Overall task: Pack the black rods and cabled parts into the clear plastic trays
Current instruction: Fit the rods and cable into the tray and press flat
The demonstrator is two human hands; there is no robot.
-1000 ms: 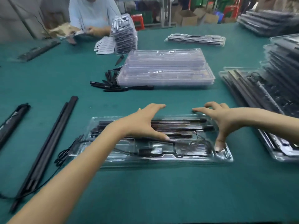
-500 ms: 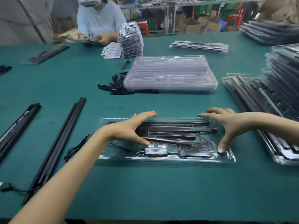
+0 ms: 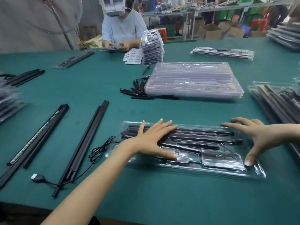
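A clear plastic tray (image 3: 203,173) lies in front of me on the green table, holding several black rods (image 3: 203,137) and a coiled cable (image 3: 225,155) under a clear cover. My left hand (image 3: 152,140) lies flat on the tray's left half, fingers spread, thumb on the near side. My right hand (image 3: 256,138) spans the tray's right end, fingers on the far edge and thumb on the near corner. Neither hand holds anything. Loose black rods (image 3: 86,146) with a USB cable (image 3: 38,177) lie to the left.
A stack of empty clear trays (image 3: 193,80) sits mid-table with short black pieces (image 3: 138,91) beside it. Packed trays pile at the right (image 3: 276,101) and far back (image 3: 222,52). More rods (image 3: 39,135) lie at the left. A person in a headset works across the table.
My view has tilted up and pulled back. My left hand has flattened and spread on the tray's cover. My right hand keeps its span at the tray's right end.
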